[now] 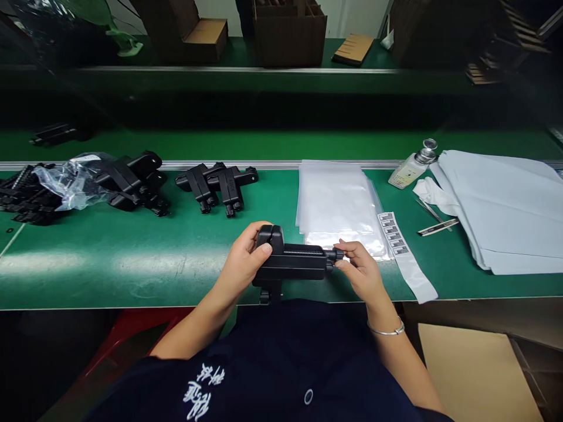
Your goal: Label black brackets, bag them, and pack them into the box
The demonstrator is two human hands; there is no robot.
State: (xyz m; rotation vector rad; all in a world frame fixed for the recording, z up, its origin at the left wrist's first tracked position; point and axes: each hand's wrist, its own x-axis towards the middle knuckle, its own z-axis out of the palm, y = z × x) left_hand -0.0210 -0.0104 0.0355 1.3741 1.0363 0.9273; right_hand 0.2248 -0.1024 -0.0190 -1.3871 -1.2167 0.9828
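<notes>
A black plastic bracket part [292, 262] lies level over the near edge of the green workbench [132, 258]. My left hand [244, 258] is closed round its thick left end, thumb on top. My right hand [358, 266] pinches the small knob at its right end with the fingertips. Just beyond the part lies a stack of clear plastic bags [336, 202]. A strip of printed labels [398, 243] rests on the bench right of my right hand.
Two more black parts [217, 184] lie mid-left, with a pile of them and a crumpled bag [101, 181] further left. At right are a small dispenser bottle [413, 164], tweezers [435, 220] and folded white sheets [501, 205]. Cardboard boxes [288, 32] stand on the far bench.
</notes>
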